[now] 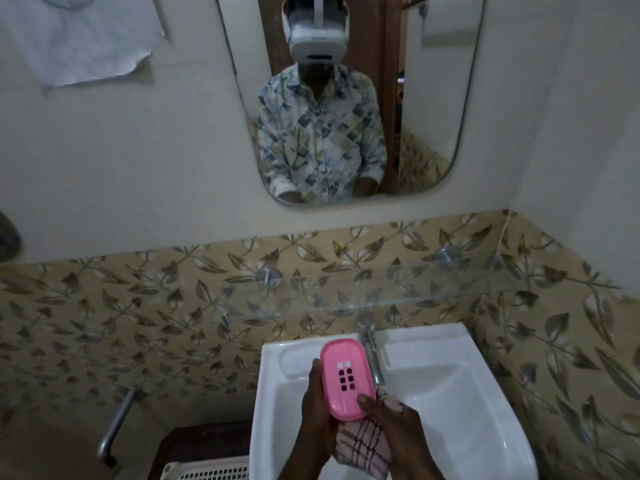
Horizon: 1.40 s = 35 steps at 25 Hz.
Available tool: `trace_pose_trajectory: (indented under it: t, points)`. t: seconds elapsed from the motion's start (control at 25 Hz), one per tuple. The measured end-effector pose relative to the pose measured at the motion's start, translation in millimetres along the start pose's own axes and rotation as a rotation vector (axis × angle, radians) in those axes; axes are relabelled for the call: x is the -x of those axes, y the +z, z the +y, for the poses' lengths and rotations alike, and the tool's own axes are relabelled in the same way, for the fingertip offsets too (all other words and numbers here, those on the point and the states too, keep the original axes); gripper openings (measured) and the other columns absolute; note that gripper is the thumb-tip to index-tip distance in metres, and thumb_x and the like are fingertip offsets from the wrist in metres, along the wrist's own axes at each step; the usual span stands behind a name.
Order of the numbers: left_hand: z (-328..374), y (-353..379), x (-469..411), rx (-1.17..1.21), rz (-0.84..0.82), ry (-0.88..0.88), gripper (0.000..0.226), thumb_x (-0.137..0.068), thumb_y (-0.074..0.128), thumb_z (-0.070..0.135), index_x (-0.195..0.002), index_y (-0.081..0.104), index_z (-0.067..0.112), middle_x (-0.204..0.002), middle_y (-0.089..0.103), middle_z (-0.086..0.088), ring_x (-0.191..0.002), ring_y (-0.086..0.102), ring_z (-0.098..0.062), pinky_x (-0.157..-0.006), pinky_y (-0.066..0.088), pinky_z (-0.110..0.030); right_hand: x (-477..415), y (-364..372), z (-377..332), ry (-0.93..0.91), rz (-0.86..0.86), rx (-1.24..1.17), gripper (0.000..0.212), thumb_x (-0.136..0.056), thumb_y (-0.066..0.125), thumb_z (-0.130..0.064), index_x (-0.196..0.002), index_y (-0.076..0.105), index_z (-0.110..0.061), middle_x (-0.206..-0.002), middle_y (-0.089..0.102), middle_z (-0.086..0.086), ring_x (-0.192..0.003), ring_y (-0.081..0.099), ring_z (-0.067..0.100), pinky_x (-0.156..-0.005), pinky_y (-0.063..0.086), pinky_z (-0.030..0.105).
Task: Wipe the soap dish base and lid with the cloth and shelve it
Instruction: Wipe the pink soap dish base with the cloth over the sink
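A pink plastic soap dish part (346, 377) with several drain holes is held over the white sink (450, 386). My left hand (317, 407) grips it along its left edge, fingers curled round the side. My right hand (388, 415) holds a pink checked cloth (363, 445) and presses its thumb on the dish's near end. The cloth hangs below the dish between both hands. No other soap dish part shows in the head view. A glass shelf (363, 296) runs along the tiled wall above the sink.
A chrome tap (372, 355) stands just right of the dish at the sink's back. A mirror (346, 98) hangs above the shelf. A metal pipe (114, 424) and a white basket (207, 471) sit at lower left beside a dark cabinet (204, 441).
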<state>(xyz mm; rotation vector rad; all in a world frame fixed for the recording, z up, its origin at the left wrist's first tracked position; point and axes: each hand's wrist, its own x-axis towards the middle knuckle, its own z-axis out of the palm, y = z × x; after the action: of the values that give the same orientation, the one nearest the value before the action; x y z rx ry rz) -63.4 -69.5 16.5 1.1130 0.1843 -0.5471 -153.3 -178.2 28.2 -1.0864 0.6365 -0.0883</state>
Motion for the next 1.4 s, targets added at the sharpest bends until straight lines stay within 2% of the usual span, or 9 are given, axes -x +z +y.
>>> trace_pose_trajectory:
  t: [0.08, 0.2, 0.44, 0.64, 0.8, 0.96, 1.08, 1.32, 1.4]
  points:
    - [1, 9, -1, -0.332, 0.155, 0.292, 0.036, -0.103, 0.044, 0.034, -0.134, 0.058, 0.021, -0.086, 0.069, -0.014, -0.076, 0.067, -0.029, -0.063, 0.054, -0.031, -9, -4, -7, -0.087, 0.173, 0.143, 0.023, -0.069, 0.088, -0.015, -0.09, 0.081, -0.011, -0.076, 0.079, 0.005, -0.074, 0.076, 0.022, -0.068, 0.061, 0.032]
    - [11, 19, 10, -0.605, 0.186, 0.49, 0.035, -0.097, 0.04, 0.051, -0.124, 0.059, 0.038, -0.106, 0.065, 0.003, -0.098, 0.066, -0.015, -0.077, 0.051, -0.023, -11, -11, -22, -0.176, 0.264, 0.392, 0.015, -0.069, 0.089, -0.03, -0.075, 0.078, -0.022, -0.065, 0.075, -0.007, -0.072, 0.073, 0.016, -0.071, 0.057, 0.03]
    - [7, 15, 6, -0.892, 0.163, 0.061, 0.11, -0.078, 0.066, 0.066, -0.156, 0.008, 0.015, -0.139, 0.039, -0.017, -0.118, 0.055, -0.03, -0.078, 0.055, -0.029, 6, 7, -11, -0.232, 0.173, 0.546, 0.011, -0.077, 0.08, -0.042, -0.081, 0.074, -0.034, -0.063, 0.073, -0.012, -0.056, 0.069, -0.002, -0.05, 0.05, 0.009]
    - [16, 5, -6, -0.509, 0.132, 0.063, 0.077, -0.092, 0.059, 0.047, -0.156, 0.018, 0.031, -0.134, 0.054, -0.006, -0.109, 0.061, -0.022, -0.073, 0.058, -0.027, -6, 9, -12, -0.212, 0.005, 0.537, 0.023, -0.073, 0.084, -0.016, -0.085, 0.077, -0.034, -0.076, 0.077, -0.011, -0.071, 0.073, 0.002, -0.071, 0.06, 0.025]
    - [35, -17, -22, -0.087, 0.099, -0.065, 0.053, -0.094, 0.049, 0.04, -0.136, 0.048, 0.007, -0.103, 0.062, -0.017, -0.087, 0.061, -0.03, -0.077, 0.054, -0.044, -29, -13, -3, 0.006, -0.014, 0.197, 0.046, -0.075, 0.067, 0.019, -0.115, 0.071, -0.004, -0.101, 0.077, 0.012, -0.098, 0.072, 0.03, -0.097, 0.053, 0.051]
    - [54, -37, -25, 0.281, -0.167, -0.227, 0.086, -0.076, 0.063, 0.047, -0.139, 0.045, -0.009, -0.112, 0.062, -0.028, -0.089, 0.064, -0.04, -0.075, 0.059, -0.047, -39, -27, -20, 0.214, -0.001, -0.327, 0.031, -0.083, 0.059, 0.016, -0.112, 0.065, 0.007, -0.096, 0.07, 0.033, -0.074, 0.07, 0.042, -0.067, 0.059, 0.061]
    - [50, -49, -24, 0.381, -0.336, -0.257, 0.103, -0.061, 0.088, 0.046, -0.138, 0.047, -0.009, -0.119, 0.06, -0.032, -0.095, 0.066, -0.044, -0.085, 0.057, -0.055, -36, -24, -53, 0.061, -0.119, -0.303, 0.036, -0.07, 0.076, 0.001, -0.106, 0.073, -0.002, -0.095, 0.075, 0.024, -0.079, 0.074, 0.04, -0.062, 0.06, 0.054]
    - [50, -49, -29, 0.363, -0.462, -0.323, 0.094, -0.069, 0.084, 0.041, -0.139, 0.047, -0.009, -0.128, 0.056, -0.034, -0.108, 0.061, -0.049, -0.096, 0.048, -0.061, -38, 17, -105, -0.904, -0.139, 0.848, 0.028, -0.073, 0.082, -0.007, -0.095, 0.074, -0.022, -0.096, 0.067, 0.001, -0.087, 0.065, 0.012, -0.074, 0.051, 0.026]
    - [55, -47, -31, 0.309, -0.487, -0.321, 0.087, -0.069, 0.084, 0.042, -0.134, 0.054, -0.008, -0.127, 0.058, -0.035, -0.108, 0.062, -0.049, -0.095, 0.048, -0.062, -46, 23, -105, -0.907, -0.215, 0.907, 0.022, -0.077, 0.079, -0.004, -0.095, 0.073, -0.013, -0.094, 0.069, 0.004, -0.086, 0.066, 0.017, -0.075, 0.051, 0.031]
